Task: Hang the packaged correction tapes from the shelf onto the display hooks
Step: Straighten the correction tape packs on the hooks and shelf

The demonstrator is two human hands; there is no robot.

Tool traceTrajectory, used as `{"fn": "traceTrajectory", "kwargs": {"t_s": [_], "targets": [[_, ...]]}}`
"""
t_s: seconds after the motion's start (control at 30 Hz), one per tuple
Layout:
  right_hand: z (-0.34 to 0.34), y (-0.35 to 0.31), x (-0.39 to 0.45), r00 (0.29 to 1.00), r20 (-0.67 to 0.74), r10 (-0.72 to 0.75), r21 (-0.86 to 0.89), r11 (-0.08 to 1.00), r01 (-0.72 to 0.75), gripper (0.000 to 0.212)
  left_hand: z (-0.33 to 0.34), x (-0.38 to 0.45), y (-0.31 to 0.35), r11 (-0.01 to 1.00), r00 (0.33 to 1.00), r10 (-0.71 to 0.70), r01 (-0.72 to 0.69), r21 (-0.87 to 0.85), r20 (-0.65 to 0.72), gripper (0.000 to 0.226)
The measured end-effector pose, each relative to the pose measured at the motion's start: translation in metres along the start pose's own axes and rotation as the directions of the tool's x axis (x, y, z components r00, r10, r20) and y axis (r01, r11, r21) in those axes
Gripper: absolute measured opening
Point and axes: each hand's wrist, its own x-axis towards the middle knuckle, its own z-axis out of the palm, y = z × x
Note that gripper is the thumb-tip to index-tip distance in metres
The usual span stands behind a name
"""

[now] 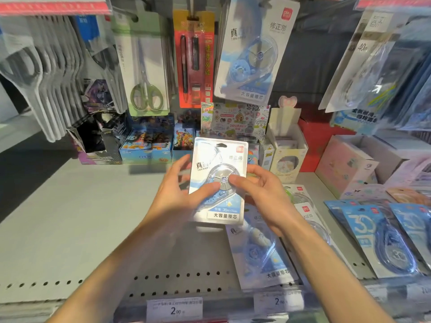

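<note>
1. Nearest to us, two price labels [174,308] reading 2.00 sat on the front rail of the grey shelf [70,229].
2. On the shelf to the right lay more packaged correction tapes: a white-carded one [261,250] directly below our hands, and beside it blue packs marked 30 [382,238], overlapping one another.
3. We held one packaged correction tape [219,180] upright above the shelf, between both hands, its hang hole at the top.
4. Our left hand [177,190] pinched the card's left edge, thumb across the clear blister, fingers spread behind.
5. Our right hand [258,190] gripped the right edge, thumb pressed on the blister near the reel, fingers curled behind the card.
6. Behind the hands stood small boxes of cards and stickers [149,145] along the back of the shelf.
7. Farthest up, an identical correction tape [254,50] hung from a display hook, tilted, beside a red pen pack [193,59] and green-handled scissors [145,66].
</note>
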Motion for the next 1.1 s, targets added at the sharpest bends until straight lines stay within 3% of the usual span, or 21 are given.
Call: {"fn": "traceTrajectory", "kwargs": {"t_s": [0.1, 0.2, 0.33, 0.5, 0.57, 0.67, 0.87, 1.1], "targets": [[-0.005, -0.003, 0.003, 0.998, 0.055, -0.02, -0.033, 0.999, 0.022, 0.021, 0.008, 0.003, -0.006, 0.971, 0.981, -0.129, 0.156, -0.183, 0.148, 0.036], [-0.022, -0.004, 0.008, 0.993, 0.096, -0.067, -0.228, 0.97, 0.088, 0.013, 0.004, 0.005, -0.011, 0.959, 0.984, -0.115, 0.146, -0.243, 0.14, 0.034], [-0.064, -0.001, 0.012, 0.991, 0.046, -0.126, -0.69, 0.713, 0.123, 0.014, -0.009, 0.004, -0.017, 0.97, 0.99, -0.117, 0.13, -0.207, 0.076, 0.033], [-0.085, 0.017, 0.016, 0.997, 0.078, 0.008, -0.896, 0.438, 0.067, 0.008, -0.018, 0.0, -0.026, 0.971, 0.986, -0.149, 0.159, -0.176, 0.07, 0.027], [-0.085, 0.021, 0.017, 0.995, 0.092, 0.05, -0.91, 0.409, 0.063, 0.003, -0.02, 0.0, -0.031, 0.976, 0.986, -0.147, 0.157, -0.151, 0.076, 0.028], [-0.086, 0.025, 0.021, 0.992, 0.068, 0.106, -0.845, 0.535, 0.0, 0.014, -0.023, -0.002, -0.037, 0.975, 0.984, -0.162, 0.172, -0.139, 0.079, 0.028], [-0.083, 0.02, 0.024, 0.981, 0.101, 0.165, -0.605, 0.793, -0.071, 0.008, -0.03, -0.008, -0.04, 0.973, 0.983, -0.173, 0.18, -0.144, 0.058, 0.04], [-0.065, -0.003, 0.018, 0.989, 0.102, 0.108, -0.339, 0.938, -0.068, 0.009, -0.032, -0.011, -0.036, 0.965, 0.982, -0.188, 0.183, -0.19, -0.01, 0.028]]}}
